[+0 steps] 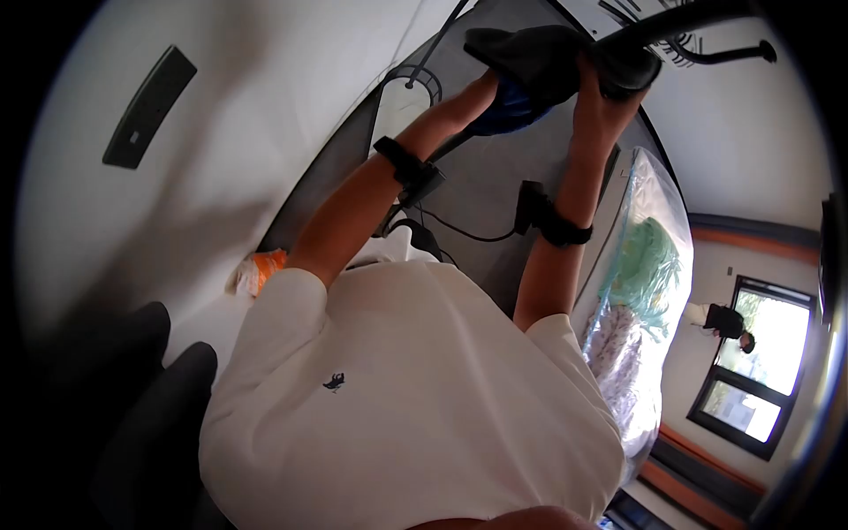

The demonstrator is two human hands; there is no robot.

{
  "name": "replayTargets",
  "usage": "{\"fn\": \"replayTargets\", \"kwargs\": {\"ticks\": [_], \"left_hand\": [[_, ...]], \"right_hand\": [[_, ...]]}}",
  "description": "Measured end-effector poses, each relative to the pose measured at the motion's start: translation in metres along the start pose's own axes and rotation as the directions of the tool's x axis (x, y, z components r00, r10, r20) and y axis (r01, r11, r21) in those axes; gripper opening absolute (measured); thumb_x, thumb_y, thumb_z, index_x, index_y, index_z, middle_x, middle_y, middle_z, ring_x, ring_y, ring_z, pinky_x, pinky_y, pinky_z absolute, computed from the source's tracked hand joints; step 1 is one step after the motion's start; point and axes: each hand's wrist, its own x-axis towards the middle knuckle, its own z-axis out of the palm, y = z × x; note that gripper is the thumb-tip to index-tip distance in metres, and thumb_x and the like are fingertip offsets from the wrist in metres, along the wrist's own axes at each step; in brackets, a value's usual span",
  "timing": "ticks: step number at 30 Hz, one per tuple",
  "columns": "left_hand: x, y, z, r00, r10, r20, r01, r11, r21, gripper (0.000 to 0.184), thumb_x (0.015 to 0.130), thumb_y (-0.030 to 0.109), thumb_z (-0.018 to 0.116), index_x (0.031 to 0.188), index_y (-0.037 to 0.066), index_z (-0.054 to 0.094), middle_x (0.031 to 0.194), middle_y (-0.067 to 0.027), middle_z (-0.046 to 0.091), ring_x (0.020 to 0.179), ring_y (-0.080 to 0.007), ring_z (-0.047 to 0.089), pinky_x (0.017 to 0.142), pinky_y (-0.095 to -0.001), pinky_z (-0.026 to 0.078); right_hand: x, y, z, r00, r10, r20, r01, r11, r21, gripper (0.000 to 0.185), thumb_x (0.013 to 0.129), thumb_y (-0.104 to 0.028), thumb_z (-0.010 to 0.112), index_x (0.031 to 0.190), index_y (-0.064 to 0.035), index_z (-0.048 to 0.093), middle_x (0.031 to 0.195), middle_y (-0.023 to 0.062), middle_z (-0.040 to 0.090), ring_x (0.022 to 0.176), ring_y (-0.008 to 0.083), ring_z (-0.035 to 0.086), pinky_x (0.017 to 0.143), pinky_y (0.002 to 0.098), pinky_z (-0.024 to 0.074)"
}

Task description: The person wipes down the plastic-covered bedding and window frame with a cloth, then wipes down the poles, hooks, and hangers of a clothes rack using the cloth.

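Both of my arms stretch up to a black cloth item (534,62) with a dark blue part (511,108) beneath it. It looks soft, but I cannot make out what kind of piece it is. My left hand (484,91) goes in under its left side, and the cloth covers the fingers. At its right side is my right hand (602,110), with the thumb pressed along the cloth and the other fingers hidden. A rounded black end (629,71) of a curved black bar (676,25) lies over the right hand.
A grey panel (477,185) stands behind my arms, with a black cable (473,234) before it. Clear plastic bags (649,274) with green and pale contents are at the right. An orange-and-white packet (261,268) lies left. Someone in dark clothes (724,321) stands by the far window.
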Motion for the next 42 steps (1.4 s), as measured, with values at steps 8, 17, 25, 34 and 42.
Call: {"fn": "replayTargets", "kwargs": {"ticks": [8, 17, 25, 34, 42], "left_hand": [[-0.02, -0.097, -0.033, 0.98, -0.188, -0.057, 0.195, 0.966, 0.167, 0.051, 0.103, 0.027, 0.028, 0.148, 0.003, 0.024, 0.147, -0.0108, 0.035, 0.136, -0.0192, 0.029, 0.115, -0.0327, 0.022], [-0.067, -0.178, -0.09, 0.836, -0.548, 0.038, 0.499, 0.787, 0.363, 0.057, 0.102, 0.03, 0.036, 0.15, 0.005, 0.019, 0.15, -0.0091, 0.029, 0.138, -0.0194, 0.026, 0.113, -0.0348, 0.022], [-0.087, -0.164, -0.104, 0.597, -0.802, 0.04, 0.686, 0.535, 0.492, 0.056, 0.101, 0.032, 0.041, 0.148, 0.006, 0.027, 0.145, -0.0096, 0.04, 0.133, -0.0209, 0.038, 0.11, -0.0375, 0.03], [-0.025, -0.061, -0.067, 0.819, -0.366, 0.441, 0.303, 0.93, 0.209, 0.056, 0.1, 0.037, 0.04, 0.143, 0.002, 0.034, 0.142, -0.0104, 0.045, 0.129, -0.0261, 0.045, 0.112, -0.0405, 0.033], [-0.06, -0.103, -0.088, 0.767, -0.275, 0.58, 0.358, 0.933, -0.031, 0.073, 0.087, 0.053, 0.063, 0.136, 0.004, 0.038, 0.131, -0.0022, 0.045, 0.128, -0.0173, 0.037, 0.114, -0.0328, 0.024]], "right_hand": [[-0.1, 0.064, 0.018, 0.894, 0.438, 0.094, -0.352, 0.817, -0.458, 0.054, 0.074, -0.038, 0.073, 0.116, -0.0065, 0.057, 0.1, 0.0219, 0.067, 0.097, 0.0412, 0.062, 0.08, 0.0464, 0.0506], [-0.214, 0.142, 0.006, 0.706, 0.676, 0.209, -0.494, 0.683, -0.539, 0.051, 0.074, -0.039, 0.075, 0.114, -0.0091, 0.062, 0.111, 0.0159, 0.065, 0.105, 0.0352, 0.061, 0.088, 0.0422, 0.0485], [-0.221, 0.147, -0.024, 0.526, 0.689, 0.499, -0.416, 0.72, -0.555, 0.051, 0.068, -0.046, 0.078, 0.104, -0.011, 0.069, 0.101, 0.0184, 0.068, 0.095, 0.0386, 0.063, 0.084, 0.0444, 0.0498], [-0.063, -0.004, -0.029, 0.791, 0.347, 0.504, -0.452, 0.886, 0.1, 0.053, 0.082, -0.027, 0.075, 0.126, -0.0056, 0.054, 0.113, 0.0071, 0.061, 0.104, 0.0174, 0.056, 0.088, 0.0317, 0.0481], [-0.077, 0.015, -0.002, 0.805, 0.371, 0.463, -0.552, 0.755, 0.353, 0.055, 0.079, -0.022, 0.077, 0.124, -0.0018, 0.053, 0.111, 0.0071, 0.061, 0.101, 0.0183, 0.057, 0.088, 0.0317, 0.0482]]}}
